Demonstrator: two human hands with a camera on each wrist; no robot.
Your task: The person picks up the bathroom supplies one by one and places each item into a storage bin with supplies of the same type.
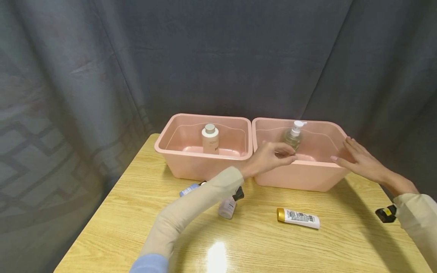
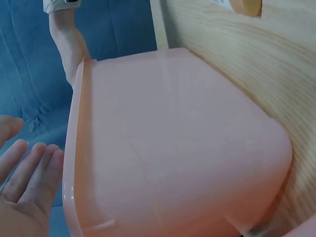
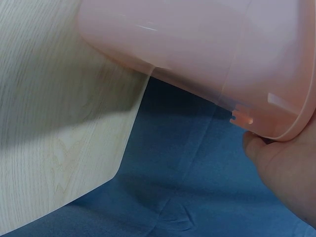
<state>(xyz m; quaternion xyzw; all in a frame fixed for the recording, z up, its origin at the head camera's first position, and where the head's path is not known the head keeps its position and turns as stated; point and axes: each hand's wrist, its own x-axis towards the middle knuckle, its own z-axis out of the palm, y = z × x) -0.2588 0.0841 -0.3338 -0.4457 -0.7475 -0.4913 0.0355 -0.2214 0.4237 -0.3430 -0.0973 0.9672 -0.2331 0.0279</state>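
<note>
My left hand (image 1: 273, 157) is over the front rim of the right pink bin (image 1: 300, 176), its fingers loosely bent and holding nothing. Just beyond its fingertips, a clear pump bottle (image 1: 293, 139) with a white pump head leans inside that bin. In the left wrist view the left hand's fingers (image 2: 37, 173) show beside the bin's rim. At the right end of the same bin, my right hand (image 1: 363, 161) grips the rim, thumb to the inner side. From the right wrist view, a fingertip (image 3: 253, 144) curls beneath the rim.
The left pink bin (image 1: 201, 167) stands alongside, holding a white bottle (image 1: 210, 140) with a grey cap. On the wooden table lie a white tube (image 1: 302, 218) with a gold cap, a small pale bottle (image 1: 227, 208) and a blue bottle (image 1: 188, 189) partly behind the left sleeve. Dark curtains (image 1: 222, 57) hang behind.
</note>
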